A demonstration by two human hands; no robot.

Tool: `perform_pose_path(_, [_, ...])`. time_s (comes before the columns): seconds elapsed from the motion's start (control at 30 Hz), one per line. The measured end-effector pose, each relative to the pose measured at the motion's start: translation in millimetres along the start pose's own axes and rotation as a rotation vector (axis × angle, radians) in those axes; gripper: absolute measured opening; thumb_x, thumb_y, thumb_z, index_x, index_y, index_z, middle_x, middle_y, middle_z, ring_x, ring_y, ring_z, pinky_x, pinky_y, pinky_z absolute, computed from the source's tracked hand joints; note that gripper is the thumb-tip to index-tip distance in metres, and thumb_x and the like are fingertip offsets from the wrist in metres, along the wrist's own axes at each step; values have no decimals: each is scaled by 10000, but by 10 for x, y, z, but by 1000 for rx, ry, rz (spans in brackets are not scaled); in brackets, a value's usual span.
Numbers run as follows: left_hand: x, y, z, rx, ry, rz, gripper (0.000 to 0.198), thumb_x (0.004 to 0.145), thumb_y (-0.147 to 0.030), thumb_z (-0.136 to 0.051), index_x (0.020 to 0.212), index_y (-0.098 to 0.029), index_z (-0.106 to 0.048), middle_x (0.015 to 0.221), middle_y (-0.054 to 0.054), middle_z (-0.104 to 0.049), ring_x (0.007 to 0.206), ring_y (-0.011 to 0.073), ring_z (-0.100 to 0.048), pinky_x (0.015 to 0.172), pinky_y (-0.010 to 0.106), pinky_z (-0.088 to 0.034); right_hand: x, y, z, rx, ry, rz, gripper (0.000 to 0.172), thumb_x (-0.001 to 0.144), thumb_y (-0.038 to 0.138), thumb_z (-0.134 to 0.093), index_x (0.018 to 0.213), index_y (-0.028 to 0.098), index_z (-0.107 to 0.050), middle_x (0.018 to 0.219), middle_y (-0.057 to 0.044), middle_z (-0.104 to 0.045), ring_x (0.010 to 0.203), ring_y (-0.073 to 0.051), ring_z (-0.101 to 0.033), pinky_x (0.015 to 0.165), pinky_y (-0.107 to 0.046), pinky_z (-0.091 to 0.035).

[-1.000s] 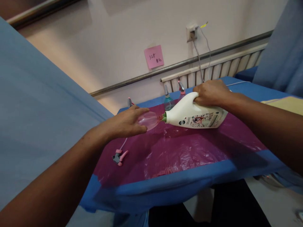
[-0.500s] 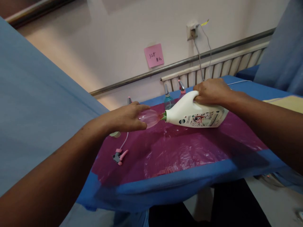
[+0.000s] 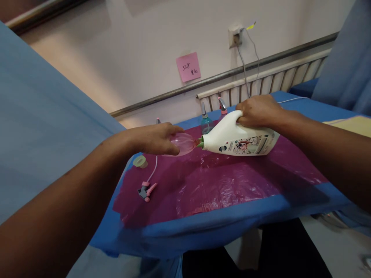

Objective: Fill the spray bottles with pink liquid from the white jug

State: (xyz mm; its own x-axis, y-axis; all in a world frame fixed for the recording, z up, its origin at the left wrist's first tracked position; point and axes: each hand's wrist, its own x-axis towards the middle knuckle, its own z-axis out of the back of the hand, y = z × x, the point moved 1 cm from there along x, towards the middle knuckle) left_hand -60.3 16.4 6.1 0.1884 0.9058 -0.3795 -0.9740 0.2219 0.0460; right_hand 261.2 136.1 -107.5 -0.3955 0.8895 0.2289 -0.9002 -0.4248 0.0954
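Observation:
My right hand (image 3: pixel 255 110) grips the handle of a cream detergent jug (image 3: pixel 246 137), which is tipped on its side with its mouth to the left. The jug's green spout (image 3: pixel 200 142) meets the neck of a clear pink spray bottle (image 3: pixel 185 143), also lying sideways. Around the bottle's body, thumb and fingers on either side, is my left hand (image 3: pixel 160 139). A grey and pink spray trigger head (image 3: pixel 146 191) with a white tube lies on the purple plastic sheet (image 3: pixel 208 185). Near my left wrist is a pale green cap (image 3: pixel 140 161).
Behind the jug stand a teal spray bottle (image 3: pixel 206 124) and a pink-collared spray bottle (image 3: pixel 222 106). Blue cloth (image 3: pixel 185 235) covers the table. A pink note (image 3: pixel 188 67) and a socket (image 3: pixel 235 36) with cords are on the wall. A blue curtain (image 3: pixel 43 116) hangs at left.
My left hand has shifted slightly left and up along the pink bottle, and more of the pale green cap shows. The jug and my right hand are almost unmoved.

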Motion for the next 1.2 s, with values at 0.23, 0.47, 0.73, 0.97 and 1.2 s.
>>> perform_pose_path(0.23, [133,-2,137,2,82,8,788,761,-479,-751,1536,-335,-760,1266,60,-872,1118,340,-787,934,389,-595,8,47,32,-77,29,-25,381,975,553,-664,1188,323,-881,1070,-157,-852,1001,-388,-759,761,-453,-480])
perform_pose_path(0.47, [238,-88,273,61,110,29,824,705,-509,-764,1515,-355,-784,1240,71,-876,1141,375,-790,924,396,-602,44,3,10,-58,29,-28,405,983,583,-665,1215,327,-878,1115,-157,-855,1049,-401,-755,786,-452,-493])
perform_pose_path(0.73, [363,-108,398,68,106,81,874,670,-538,-809,1526,-365,-783,1356,105,-845,1218,423,-765,1023,461,-614,53,-22,14,-78,23,-30,425,983,521,-635,1245,294,-881,1143,-172,-859,1020,-392,-750,750,-447,-480])
perform_pose_path(0.97, [423,-128,472,86,96,98,866,659,-527,-814,1515,-401,-792,1413,103,-834,1281,452,-757,1055,487,-623,76,-67,12,-51,33,-42,405,967,530,-658,1227,311,-878,1187,-152,-857,1065,-401,-761,783,-448,-488])
perform_pose_path(1.2, [486,-246,575,81,149,195,948,642,-528,-853,1578,-425,-740,1419,103,-829,1315,475,-751,1108,526,-607,64,-83,17,-50,9,-36,370,983,505,-669,1219,307,-874,1164,-140,-857,1045,-367,-755,771,-415,-465])
